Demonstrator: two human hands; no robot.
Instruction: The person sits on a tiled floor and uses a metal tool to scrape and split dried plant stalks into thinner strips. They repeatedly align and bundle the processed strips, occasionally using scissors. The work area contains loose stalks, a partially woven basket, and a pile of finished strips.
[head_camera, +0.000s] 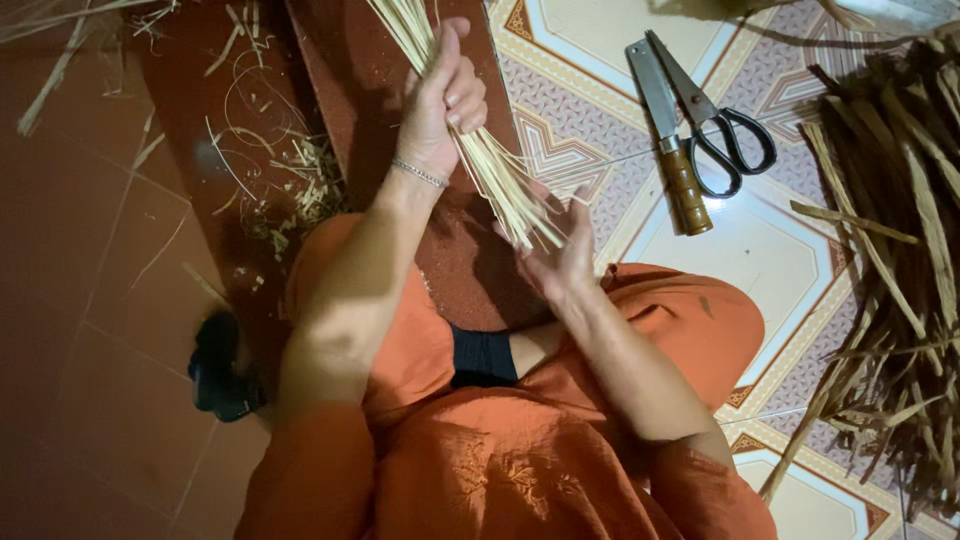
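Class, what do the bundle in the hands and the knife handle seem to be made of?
Bundle: thin pale matt strips, probably split bamboo or reed; it looks fibrous and straight. Knife handle: seemingly glossy brown wood with turned rings.

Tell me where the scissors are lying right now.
In the head view, the scissors lie on the patterned floor tiles at upper right, beside the wooden-handled knife, between the right hand and the dark strips.
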